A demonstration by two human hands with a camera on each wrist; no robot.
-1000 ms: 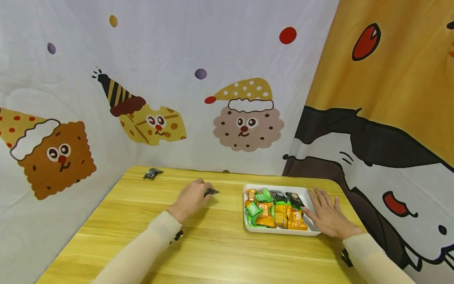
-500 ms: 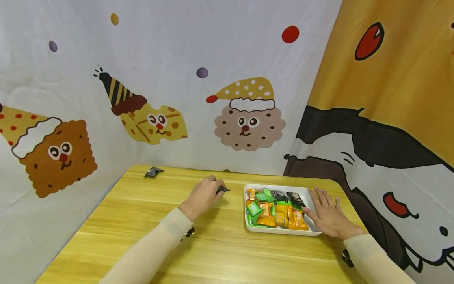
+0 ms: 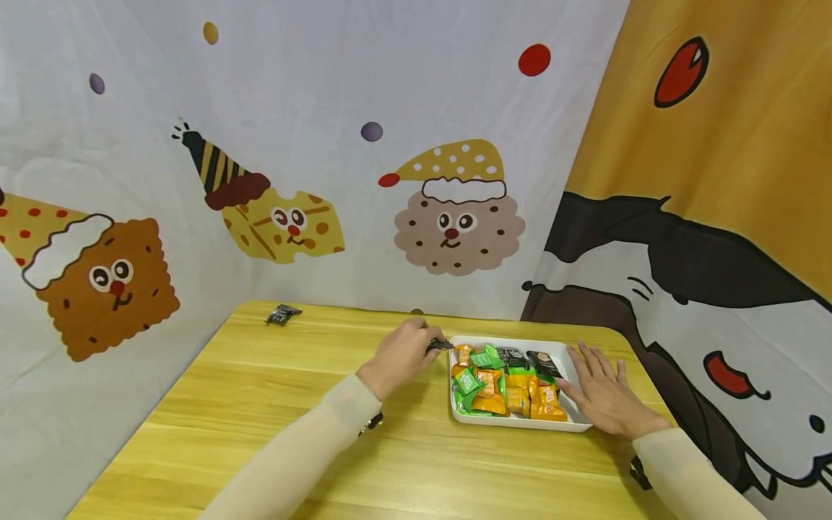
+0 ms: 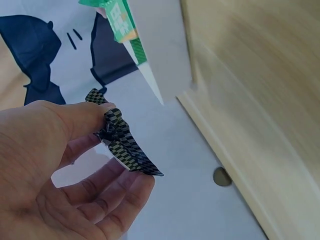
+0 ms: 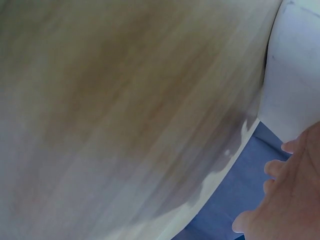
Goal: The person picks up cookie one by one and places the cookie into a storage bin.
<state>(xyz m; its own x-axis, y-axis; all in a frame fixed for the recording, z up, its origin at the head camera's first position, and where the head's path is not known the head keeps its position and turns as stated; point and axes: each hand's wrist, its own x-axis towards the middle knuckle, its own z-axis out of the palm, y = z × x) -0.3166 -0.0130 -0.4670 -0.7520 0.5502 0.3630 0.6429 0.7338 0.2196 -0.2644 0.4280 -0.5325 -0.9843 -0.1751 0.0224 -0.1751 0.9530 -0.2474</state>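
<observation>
My left hand (image 3: 399,359) pinches a small wrapped candy (image 4: 124,142) between thumb and fingers, just off the left rim of a white tray (image 3: 520,422). In the left wrist view its wrapper shows a dark checkered pattern with twisted ends. Orange packets (image 3: 546,404), green packets (image 3: 466,380) and black packets (image 3: 543,363) lie inside the tray. My right hand (image 3: 607,397) rests with spread fingers over the tray's right rim, holding no packet. Its palm side shows partly in the right wrist view, beside the tray's white wall (image 5: 292,75).
Another black packet (image 3: 283,314) lies at the table's far left corner. The wooden table (image 3: 416,469) ends at the back against a printed cloth (image 3: 312,87), with a second cloth (image 3: 702,159) on the right.
My left hand has moved right across the table with the candy, up to the tray's left rim. My right hand stays at the tray's right side.
</observation>
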